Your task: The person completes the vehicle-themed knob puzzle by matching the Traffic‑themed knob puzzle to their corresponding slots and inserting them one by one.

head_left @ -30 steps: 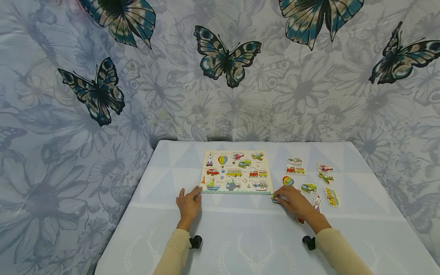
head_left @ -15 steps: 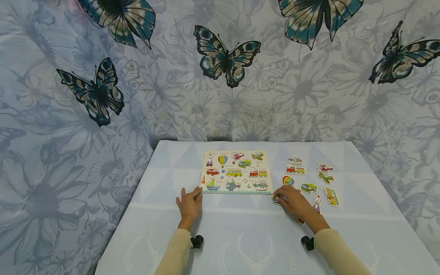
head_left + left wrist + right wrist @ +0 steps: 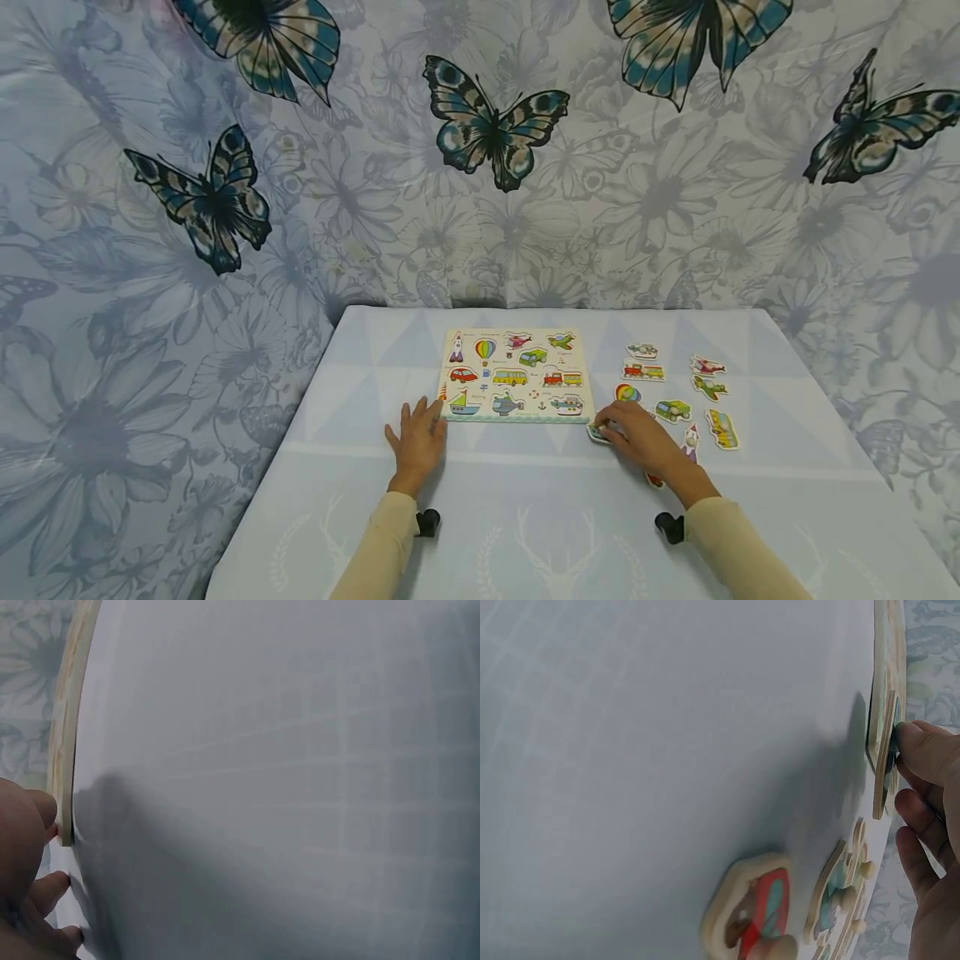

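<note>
In the head view, a wooden puzzle board [image 3: 501, 398] printed with vehicles lies flat on the table. My left hand [image 3: 417, 446] is at its near left corner with the fingers spread. The left wrist view shows fingertips [image 3: 51, 889] low beside the end of the board's edge [image 3: 67, 750]. My right hand [image 3: 637, 437] pinches a knobbed puzzle piece [image 3: 885, 761] between thumb and fingers, close to the board's near right corner. The held piece stands on edge in the right wrist view; its picture is mostly hidden.
Right of the board lie several loose pieces, including a train [image 3: 643, 372], a balloon [image 3: 627, 393], a jeep [image 3: 672, 410], a rocket [image 3: 691, 442] and a bus [image 3: 722, 429]. A red car piece [image 3: 757, 907] lies under the right wrist. A butterfly-patterned cloth [image 3: 495, 250] hangs behind the table.
My left hand has spread its fingers and shifted slightly up and right at the board's corner. The right hand has moved slightly left toward the board with the puzzle piece.
</note>
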Demonstrator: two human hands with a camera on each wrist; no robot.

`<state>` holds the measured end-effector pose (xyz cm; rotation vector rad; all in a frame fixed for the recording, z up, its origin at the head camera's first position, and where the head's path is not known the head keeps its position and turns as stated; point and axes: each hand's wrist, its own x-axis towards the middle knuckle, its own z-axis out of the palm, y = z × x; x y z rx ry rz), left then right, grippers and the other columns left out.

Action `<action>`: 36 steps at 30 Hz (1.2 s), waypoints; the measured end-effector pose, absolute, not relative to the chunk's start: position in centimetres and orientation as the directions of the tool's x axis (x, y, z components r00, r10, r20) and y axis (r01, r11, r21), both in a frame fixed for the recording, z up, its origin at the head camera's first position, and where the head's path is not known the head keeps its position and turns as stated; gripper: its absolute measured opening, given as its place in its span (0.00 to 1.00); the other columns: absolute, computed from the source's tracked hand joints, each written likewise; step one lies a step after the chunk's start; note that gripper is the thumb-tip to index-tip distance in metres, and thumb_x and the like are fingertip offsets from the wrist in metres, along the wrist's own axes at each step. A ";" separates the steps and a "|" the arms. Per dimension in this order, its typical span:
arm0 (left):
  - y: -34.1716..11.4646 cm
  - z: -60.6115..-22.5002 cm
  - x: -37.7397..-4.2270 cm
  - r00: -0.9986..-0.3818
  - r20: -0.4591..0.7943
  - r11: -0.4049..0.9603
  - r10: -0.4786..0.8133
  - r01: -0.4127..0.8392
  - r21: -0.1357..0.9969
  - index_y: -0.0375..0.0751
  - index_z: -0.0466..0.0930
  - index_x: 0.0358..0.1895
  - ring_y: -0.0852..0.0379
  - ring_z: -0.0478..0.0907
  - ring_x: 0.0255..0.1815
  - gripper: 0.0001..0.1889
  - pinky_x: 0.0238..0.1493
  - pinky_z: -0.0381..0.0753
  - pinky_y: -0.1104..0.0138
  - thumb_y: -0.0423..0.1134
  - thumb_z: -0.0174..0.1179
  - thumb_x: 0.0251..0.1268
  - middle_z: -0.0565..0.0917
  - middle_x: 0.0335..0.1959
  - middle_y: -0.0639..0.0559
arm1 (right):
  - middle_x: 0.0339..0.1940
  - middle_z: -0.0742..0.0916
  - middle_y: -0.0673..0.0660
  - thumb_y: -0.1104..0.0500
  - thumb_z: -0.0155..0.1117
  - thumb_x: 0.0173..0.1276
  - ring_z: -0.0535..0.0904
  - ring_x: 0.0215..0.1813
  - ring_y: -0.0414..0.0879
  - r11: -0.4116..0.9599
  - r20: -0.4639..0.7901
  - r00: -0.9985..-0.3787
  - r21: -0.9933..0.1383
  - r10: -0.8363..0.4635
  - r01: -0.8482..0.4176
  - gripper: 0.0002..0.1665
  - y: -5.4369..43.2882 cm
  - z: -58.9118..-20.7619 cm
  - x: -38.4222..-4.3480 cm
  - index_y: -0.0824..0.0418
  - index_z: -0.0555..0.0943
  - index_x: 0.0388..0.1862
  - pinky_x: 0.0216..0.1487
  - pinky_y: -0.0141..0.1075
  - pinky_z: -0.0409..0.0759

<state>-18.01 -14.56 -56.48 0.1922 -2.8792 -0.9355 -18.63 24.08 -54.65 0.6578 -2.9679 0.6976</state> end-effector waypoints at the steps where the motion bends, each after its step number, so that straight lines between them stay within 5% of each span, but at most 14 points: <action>1: -14.6 -56.5 -18.0 -0.988 0.051 0.809 -0.145 -0.089 0.582 0.45 0.74 0.68 0.30 0.51 0.79 0.22 0.70 0.38 0.26 0.43 0.55 0.74 0.67 0.75 0.39 | 0.42 0.84 0.47 0.60 0.69 0.67 0.79 0.51 0.48 0.808 0.116 -0.911 -0.428 -0.395 -0.405 0.08 23.9 -54.5 -18.7 0.53 0.84 0.45 0.58 0.50 0.79; 19: -14.0 -57.4 -17.7 -0.983 0.083 0.819 -0.163 -0.088 0.567 0.46 0.69 0.69 0.32 0.49 0.79 0.21 0.72 0.37 0.28 0.41 0.49 0.77 0.64 0.76 0.40 | 0.43 0.84 0.46 0.58 0.68 0.69 0.77 0.48 0.46 0.754 0.172 -0.870 -0.440 -0.462 -0.487 0.05 19.4 -52.5 -20.0 0.51 0.84 0.42 0.51 0.46 0.79; 36: -13.9 -58.1 -18.1 -0.976 0.085 0.829 -0.203 -0.125 0.545 0.50 0.70 0.69 0.36 0.49 0.80 0.20 0.74 0.38 0.31 0.44 0.50 0.77 0.65 0.76 0.44 | 0.44 0.84 0.46 0.56 0.67 0.69 0.78 0.52 0.45 0.723 0.166 -0.816 -0.391 -0.554 -0.570 0.05 14.7 -52.1 -21.8 0.51 0.84 0.43 0.59 0.46 0.78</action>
